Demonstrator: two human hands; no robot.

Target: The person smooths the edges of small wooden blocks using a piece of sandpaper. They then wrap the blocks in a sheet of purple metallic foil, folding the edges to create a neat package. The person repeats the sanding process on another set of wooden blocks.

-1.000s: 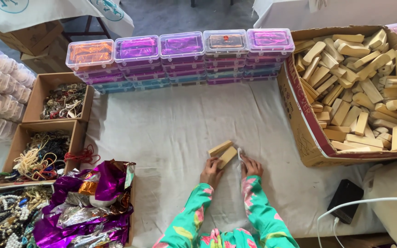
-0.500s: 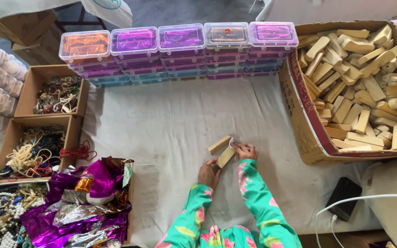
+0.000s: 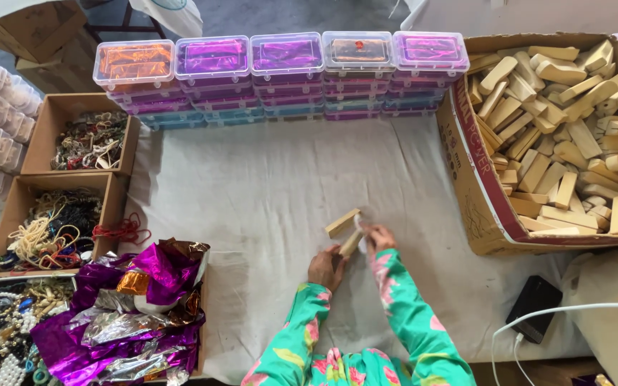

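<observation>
Two hands meet low at the centre of the head view over a white cloth (image 3: 266,186): the left hand (image 3: 325,266) has its fingers closed around the lower end of a pale wooden block (image 3: 350,244), while the right hand (image 3: 378,236) pinches its upper end. Just beside them a second wooden block (image 3: 341,223) lies on the cloth; a cardboard box of wooden blocks (image 3: 478,204) stands to the right, a row of stacked clear plastic cases (image 3: 284,71) along the far edge, and crumpled purple foil (image 3: 134,307) at lower left.

Wood-filled printed carton (image 3: 475,187) at right
</observation>
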